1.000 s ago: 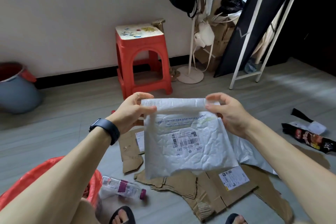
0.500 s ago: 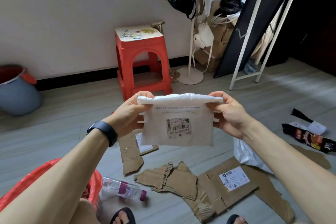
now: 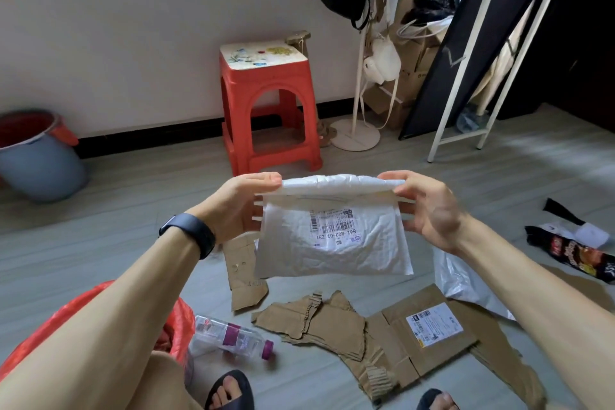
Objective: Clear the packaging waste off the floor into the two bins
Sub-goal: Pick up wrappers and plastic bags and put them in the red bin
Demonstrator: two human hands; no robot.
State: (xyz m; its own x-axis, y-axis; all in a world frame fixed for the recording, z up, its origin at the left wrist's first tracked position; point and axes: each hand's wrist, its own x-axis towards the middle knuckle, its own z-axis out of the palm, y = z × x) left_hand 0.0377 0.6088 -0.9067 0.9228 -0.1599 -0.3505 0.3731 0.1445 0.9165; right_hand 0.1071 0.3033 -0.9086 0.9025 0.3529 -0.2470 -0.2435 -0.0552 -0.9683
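I hold a white bubble mailer in the air in front of me, its top edge rolled over. My left hand pinches the roll's left end and my right hand pinches its right end. Below it on the floor lie torn cardboard pieces, a flattened box with a label, a clear plastic bottle, a grey plastic bag and a dark snack wrapper. A bin lined with a red bag is at my lower left; a blue bin stands by the wall at far left.
A red plastic stool stands against the wall behind the mailer. To its right are a white coat stand with bags, stacked boxes and a leaning black panel in a white frame. My sandalled feet are at the bottom edge.
The mailer's hanging flap dropped back down, longer than half a second ago, with the label upside down. Both hands stayed on the rolled top edge.
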